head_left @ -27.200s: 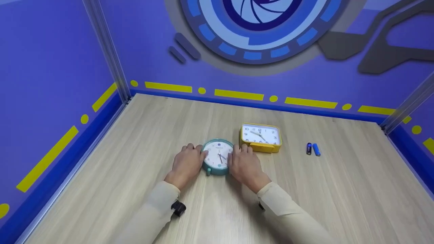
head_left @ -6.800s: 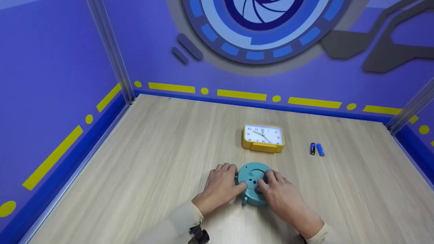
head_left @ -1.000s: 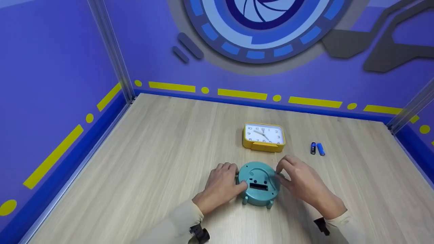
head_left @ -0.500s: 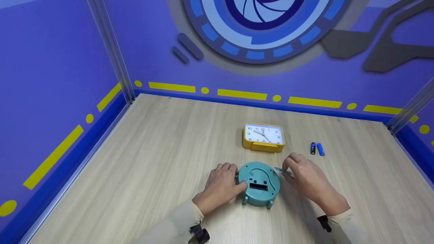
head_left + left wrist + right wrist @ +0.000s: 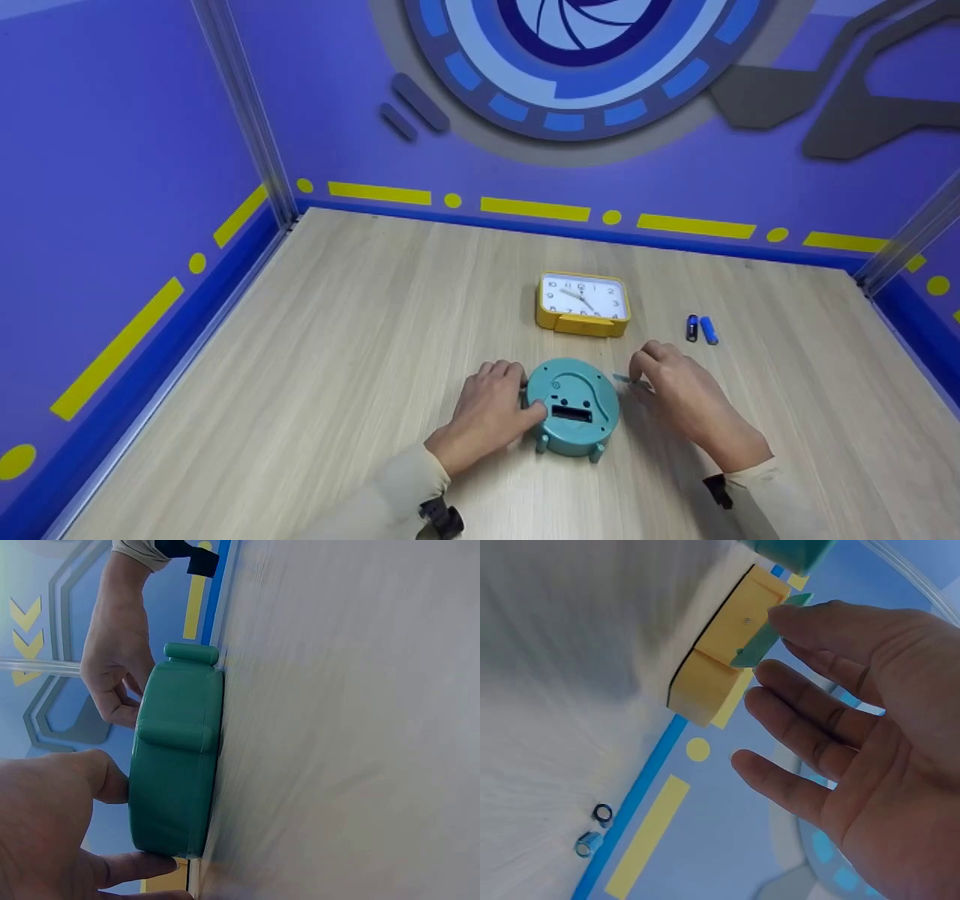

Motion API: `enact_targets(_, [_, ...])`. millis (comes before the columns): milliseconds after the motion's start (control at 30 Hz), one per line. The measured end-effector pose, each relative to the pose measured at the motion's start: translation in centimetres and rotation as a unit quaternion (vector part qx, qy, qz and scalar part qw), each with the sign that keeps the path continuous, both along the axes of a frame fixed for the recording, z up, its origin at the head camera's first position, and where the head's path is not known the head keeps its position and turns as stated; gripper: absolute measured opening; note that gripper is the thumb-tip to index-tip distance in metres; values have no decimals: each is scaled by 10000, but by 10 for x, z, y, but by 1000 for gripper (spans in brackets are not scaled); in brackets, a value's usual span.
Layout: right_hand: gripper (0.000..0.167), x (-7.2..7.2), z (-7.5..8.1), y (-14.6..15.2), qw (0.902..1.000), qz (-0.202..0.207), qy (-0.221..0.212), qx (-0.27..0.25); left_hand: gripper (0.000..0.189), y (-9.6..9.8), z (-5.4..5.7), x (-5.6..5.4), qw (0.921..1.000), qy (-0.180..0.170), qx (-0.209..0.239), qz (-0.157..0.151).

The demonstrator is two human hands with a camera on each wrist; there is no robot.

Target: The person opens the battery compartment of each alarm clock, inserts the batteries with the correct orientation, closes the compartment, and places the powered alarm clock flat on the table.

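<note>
A round teal alarm clock [image 5: 574,382] lies face down on the table, its battery slot [image 5: 571,414] uncovered. My left hand [image 5: 491,409] grips the clock's left side, thumb on the back and fingers at the rim. Just off the clock's right edge, my right hand [image 5: 686,397] pinches a small teal battery cover [image 5: 769,634] between thumb and fingers. In the left wrist view the clock's side [image 5: 176,772] and its feet show. Whether a battery sits in the dark slot I cannot tell.
A yellow rectangular alarm clock [image 5: 583,304] lies face up behind the teal one. Two blue batteries [image 5: 692,328] lie side by side farther right. Blue panels [image 5: 450,150] wall the table's back and sides.
Earlier the teal clock was face up, farther left; it was then turned over and its battery cover came off. Over the last second my right hand drew the cover slightly right.
</note>
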State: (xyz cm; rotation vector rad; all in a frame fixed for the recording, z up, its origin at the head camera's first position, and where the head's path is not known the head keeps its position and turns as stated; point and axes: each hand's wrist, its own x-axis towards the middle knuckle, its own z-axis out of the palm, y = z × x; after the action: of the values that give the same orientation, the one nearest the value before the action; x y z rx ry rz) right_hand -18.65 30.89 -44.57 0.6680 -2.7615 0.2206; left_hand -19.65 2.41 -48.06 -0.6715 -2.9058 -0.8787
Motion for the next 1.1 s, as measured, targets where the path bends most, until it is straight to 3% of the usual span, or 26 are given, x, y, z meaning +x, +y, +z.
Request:
enact_targets(167, [25,-2,-4,3,9997,-103,-209,37,30,0,1,0,10000,-2,-45,2])
enact_targets(667, [30,-6,-13,11,9996,73,-238,125,29,0,-1,1,10000,70,-55,1])
enact_targets(1100, [25,-9,-15,12,9978,8,-652,120,29,-1,-1,0,10000,32,20,-20])
